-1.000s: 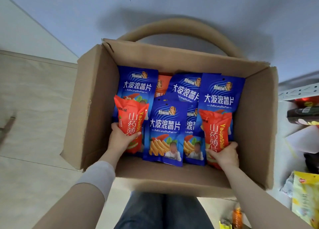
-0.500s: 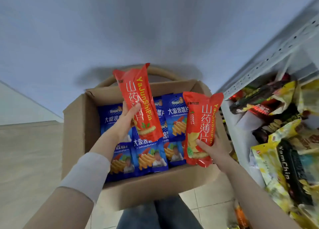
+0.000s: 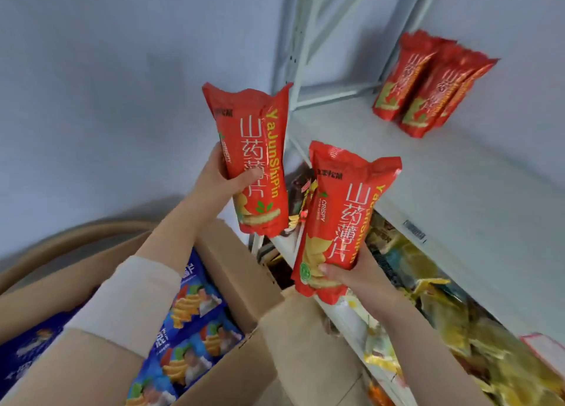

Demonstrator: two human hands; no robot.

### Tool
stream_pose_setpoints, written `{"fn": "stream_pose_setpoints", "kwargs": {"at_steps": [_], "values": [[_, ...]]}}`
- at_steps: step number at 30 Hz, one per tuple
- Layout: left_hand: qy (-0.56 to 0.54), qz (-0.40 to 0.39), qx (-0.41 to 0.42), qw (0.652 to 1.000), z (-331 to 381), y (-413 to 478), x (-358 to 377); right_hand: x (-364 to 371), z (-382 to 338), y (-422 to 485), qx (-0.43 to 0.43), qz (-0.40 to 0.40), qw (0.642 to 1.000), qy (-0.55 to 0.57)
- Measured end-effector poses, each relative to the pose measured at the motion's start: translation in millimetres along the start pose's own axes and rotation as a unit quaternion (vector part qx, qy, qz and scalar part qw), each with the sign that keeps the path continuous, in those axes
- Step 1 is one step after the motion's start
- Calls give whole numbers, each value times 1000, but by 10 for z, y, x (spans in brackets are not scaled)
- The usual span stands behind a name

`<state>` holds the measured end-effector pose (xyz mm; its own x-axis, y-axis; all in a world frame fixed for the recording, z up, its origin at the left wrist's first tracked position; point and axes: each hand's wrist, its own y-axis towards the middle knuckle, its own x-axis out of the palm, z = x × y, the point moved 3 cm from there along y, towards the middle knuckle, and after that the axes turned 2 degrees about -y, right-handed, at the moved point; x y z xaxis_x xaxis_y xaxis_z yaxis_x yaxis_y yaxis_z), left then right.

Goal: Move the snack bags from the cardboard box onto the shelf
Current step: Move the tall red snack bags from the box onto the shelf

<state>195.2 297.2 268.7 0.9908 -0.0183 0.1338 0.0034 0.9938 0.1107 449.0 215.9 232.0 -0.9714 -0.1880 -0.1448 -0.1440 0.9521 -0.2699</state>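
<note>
Both hands have come up out of the cardboard box (image 3: 235, 271) since a second ago, each lifting a red bag toward the white shelf (image 3: 443, 191). The left hand (image 3: 220, 176) clasps its red snack bag (image 3: 256, 161) around the middle, thumb across the printed front and fingers behind. That bag's long axis is nearly upright, crimped top up and leaning slightly away from the shelf, and it hangs in the air off the shelf's left front corner. The right hand (image 3: 357, 275) grasps the second red snack bag (image 3: 342, 222) at its lower end, thumb laid over the front. This bag tilts with its top toward the shelf and sits just in front of the shelf's front edge, not resting on it. Both printed faces turn to the camera. At the back of the shelf, well apart from the held bags, a small cluster of matching red bags (image 3: 425, 84) stands leaning, blurred. Below and to the left of the shelf sits the box, with blue snack bags (image 3: 195, 329) packed inside. Under the shelf lie yellow packets (image 3: 458, 314).
</note>
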Motion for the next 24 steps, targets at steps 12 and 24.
{"fn": "stream_pose_setpoints", "kwargs": {"at_steps": [12,24], "values": [[40,-140,31,989,188,1707,1867,-1928,-542,859,-109,215,971,-8],[52,-239,23,969,-341,3994,2530,-2626,-698,2731,-145,376,915,2]]}}
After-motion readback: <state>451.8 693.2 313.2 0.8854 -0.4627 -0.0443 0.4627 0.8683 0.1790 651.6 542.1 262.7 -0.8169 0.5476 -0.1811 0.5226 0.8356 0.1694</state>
